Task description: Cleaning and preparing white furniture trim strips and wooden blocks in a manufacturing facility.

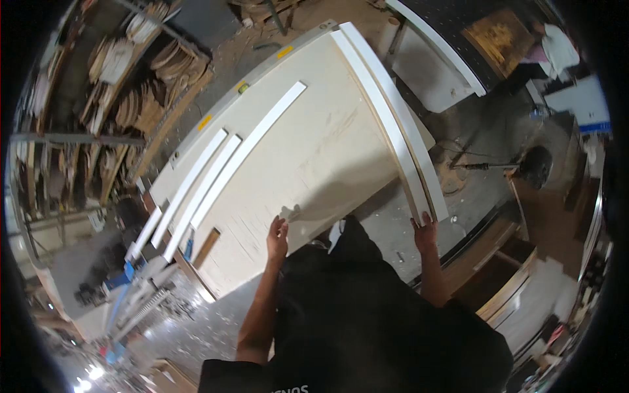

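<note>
The right hand [426,232] wraps its fingers around the near end of two long white strips [393,118] lying along the table's right edge, likely to steady them. The left hand [278,237] rests open on the worktable [314,164], gripping nothing. The strips run lengthwise away from the person (slightly leftward).

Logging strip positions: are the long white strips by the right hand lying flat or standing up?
Lying flat: the long white strips rest along the table edge.
</note>
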The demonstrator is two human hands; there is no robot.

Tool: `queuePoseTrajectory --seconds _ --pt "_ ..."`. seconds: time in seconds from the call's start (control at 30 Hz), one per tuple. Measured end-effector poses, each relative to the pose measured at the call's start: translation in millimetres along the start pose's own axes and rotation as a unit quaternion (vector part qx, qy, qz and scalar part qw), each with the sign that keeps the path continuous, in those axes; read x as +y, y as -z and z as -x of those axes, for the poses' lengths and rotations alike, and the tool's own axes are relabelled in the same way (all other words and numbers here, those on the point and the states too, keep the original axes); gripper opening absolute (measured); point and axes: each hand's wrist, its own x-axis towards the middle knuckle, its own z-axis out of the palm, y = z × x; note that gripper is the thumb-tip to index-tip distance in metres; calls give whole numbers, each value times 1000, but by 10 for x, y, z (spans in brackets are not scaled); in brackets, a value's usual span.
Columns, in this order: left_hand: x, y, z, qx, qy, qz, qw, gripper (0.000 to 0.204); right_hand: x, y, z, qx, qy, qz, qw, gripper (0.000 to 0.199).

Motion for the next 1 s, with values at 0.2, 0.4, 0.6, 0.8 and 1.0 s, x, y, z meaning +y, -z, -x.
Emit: queuePoseTrajectory --seconds 0.2,0.4,0.6,0.8,1.0 --pt "-117 395 182 34 -20 -25 999 62 -384 -15 -5 24 -197 -561 804 60" --pt "-183 830 -57 26 -38 -17 999 59 -91 -138 -117 36 -191 -647 737 69" --pt "-171 1527 -374 67 -158 -143 975 62 -57 -260 798 71 -332 -590 732 88" --pt "-695 2760 -986 253 -131 -334 898 71 763 -355 1676 -99 -201 -285 932 93" --pt "-1366 4216 -1208 173 -37 -388 905 70 -188 -947 2352 -226 -219 -152 937 64"
